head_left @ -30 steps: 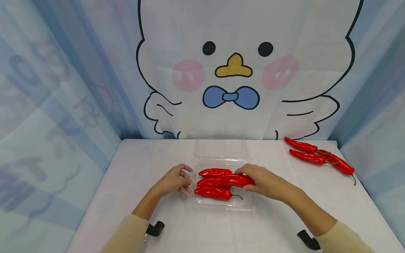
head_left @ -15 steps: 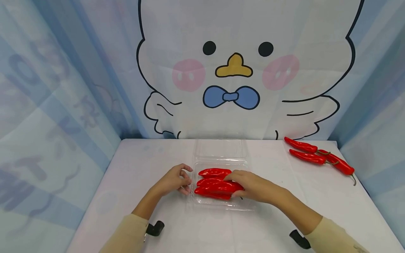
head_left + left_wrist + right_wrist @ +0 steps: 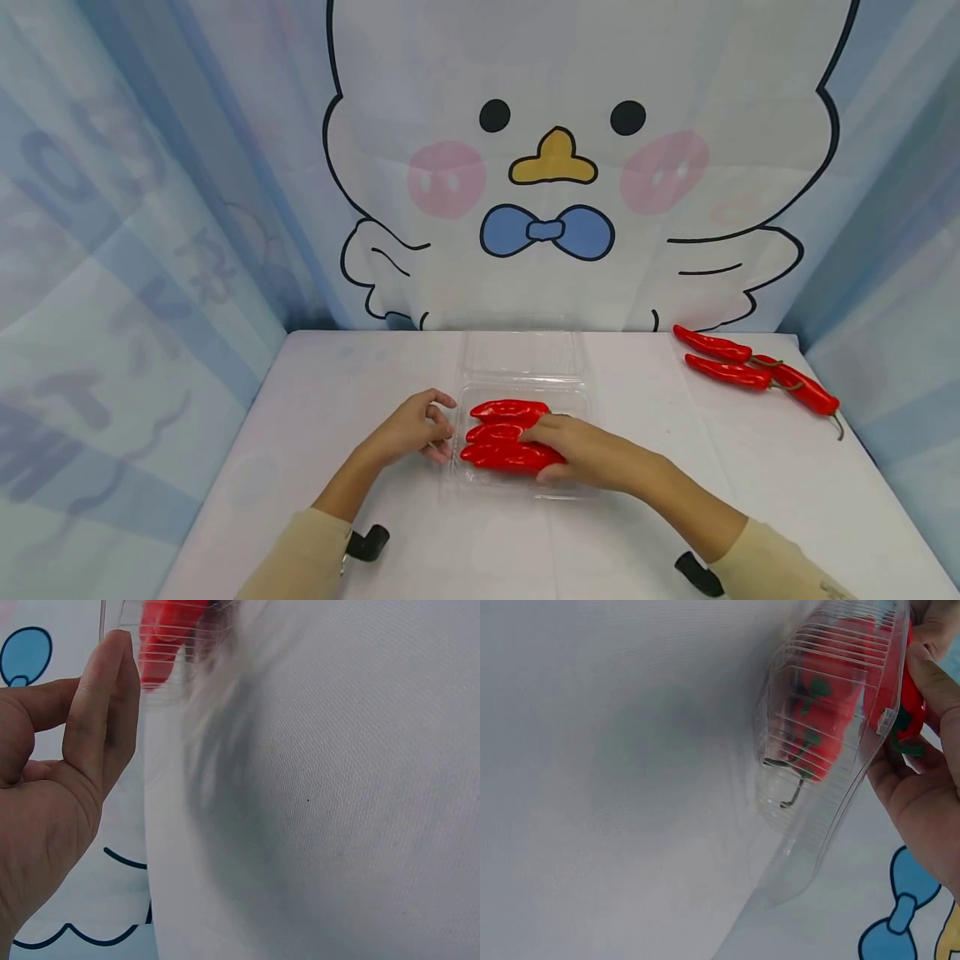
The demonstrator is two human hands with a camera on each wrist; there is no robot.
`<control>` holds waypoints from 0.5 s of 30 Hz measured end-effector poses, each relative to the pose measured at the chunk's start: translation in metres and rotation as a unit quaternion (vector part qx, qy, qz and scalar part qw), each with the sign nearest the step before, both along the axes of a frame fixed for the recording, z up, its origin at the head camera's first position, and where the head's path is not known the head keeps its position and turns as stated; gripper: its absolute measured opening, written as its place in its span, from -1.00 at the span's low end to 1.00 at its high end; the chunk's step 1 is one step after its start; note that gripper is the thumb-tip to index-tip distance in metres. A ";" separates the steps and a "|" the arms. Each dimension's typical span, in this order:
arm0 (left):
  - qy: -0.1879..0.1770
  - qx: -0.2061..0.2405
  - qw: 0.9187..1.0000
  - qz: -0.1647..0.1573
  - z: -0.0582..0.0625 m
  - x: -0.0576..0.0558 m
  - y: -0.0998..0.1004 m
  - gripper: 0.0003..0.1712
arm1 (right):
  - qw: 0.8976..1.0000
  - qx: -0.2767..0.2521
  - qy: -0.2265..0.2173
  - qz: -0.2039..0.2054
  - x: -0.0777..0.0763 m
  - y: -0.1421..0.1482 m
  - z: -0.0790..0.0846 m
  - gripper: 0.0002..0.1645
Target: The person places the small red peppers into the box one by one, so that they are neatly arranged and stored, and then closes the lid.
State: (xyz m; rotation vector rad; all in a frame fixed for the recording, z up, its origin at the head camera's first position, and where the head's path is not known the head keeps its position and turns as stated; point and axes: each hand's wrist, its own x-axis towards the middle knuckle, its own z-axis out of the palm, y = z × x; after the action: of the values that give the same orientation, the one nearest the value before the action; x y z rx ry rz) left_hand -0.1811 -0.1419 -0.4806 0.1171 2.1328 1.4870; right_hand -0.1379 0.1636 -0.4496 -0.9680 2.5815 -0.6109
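I find the right hand (image 3: 588,450) pinching the held pepper (image 3: 517,460), thumb on the side nearer the person and fingers on the farther side, with the stalk end toward the palm. The held pepper is ahead of the fingertips, inside the outline of the clear box (image 3: 570,398) and over the front pepper (image 3: 467,452); whether its weight already rests there I cannot tell. Beyond the fingertips lie the middle pepper (image 3: 495,433) and the back pepper (image 3: 510,409), both in the box, and farther from the hand the lid (image 3: 522,354) is folded back on the desk (image 3: 630,542). The left hand (image 3: 412,429) stands just left of the box, fingers loosely bent, with no pepper in them; I cannot confirm contact with the wall. Three loose peppers (image 3: 727,372) lie well apart, beyond the right hand and to its right. In my assessment, the step in hand is laying this pepper on the lower ones. I would keep it lengthwise with those beneath, lower until they bear it, and only then spread thumb and fingers evenly, since glossy skins may roll. I would also keep the curled stalk within the wall and have the left hand steady the light box, without pressing it inward.
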 end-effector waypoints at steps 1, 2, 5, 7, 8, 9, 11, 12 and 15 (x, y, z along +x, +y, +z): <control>0.000 -0.001 1.000 0.000 0.000 0.000 0.000 -0.55 | 1.000 0.000 0.000 0.000 0.000 0.000 -0.001 -0.32; 0.000 -0.001 1.000 0.000 0.000 0.000 0.000 -0.55 | 1.000 0.001 0.000 -0.001 0.001 -0.001 -0.001 -0.33; 0.001 -0.001 1.000 -0.001 0.000 0.000 0.000 -0.56 | 1.000 -0.002 -0.001 -0.002 0.001 -0.002 -0.003 -0.33; 0.001 -0.002 1.000 -0.001 0.000 0.000 0.000 -0.56 | 1.000 -0.003 0.000 0.000 0.002 -0.003 -0.003 -0.34; 0.001 -0.003 1.000 -0.002 0.001 0.000 0.000 -0.56 | 1.000 -0.003 0.002 0.003 0.002 -0.003 -0.003 -0.35; 0.001 -0.004 1.000 -0.002 0.001 0.000 0.000 -0.56 | 1.000 -0.004 0.003 0.005 0.002 -0.004 -0.004 -0.35; 0.000 -0.006 1.000 0.000 0.000 0.000 0.001 -0.55 | 1.000 -0.005 0.006 0.010 0.003 -0.005 -0.004 -0.35; -0.001 -0.008 1.000 0.001 0.001 0.000 0.001 -0.55 | 1.000 -0.006 0.008 0.011 0.003 -0.005 -0.005 -0.35; -0.002 -0.011 1.000 0.002 0.000 0.001 0.001 -0.55 | 1.000 -0.007 0.014 0.012 0.003 -0.006 -0.008 -0.35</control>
State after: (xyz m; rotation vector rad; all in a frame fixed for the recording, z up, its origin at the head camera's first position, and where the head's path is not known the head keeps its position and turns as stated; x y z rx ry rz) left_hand -0.1801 -0.1406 -0.4808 0.1024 2.1465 1.4649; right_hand -0.1348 0.1576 -0.4574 -1.0183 2.5891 -0.6153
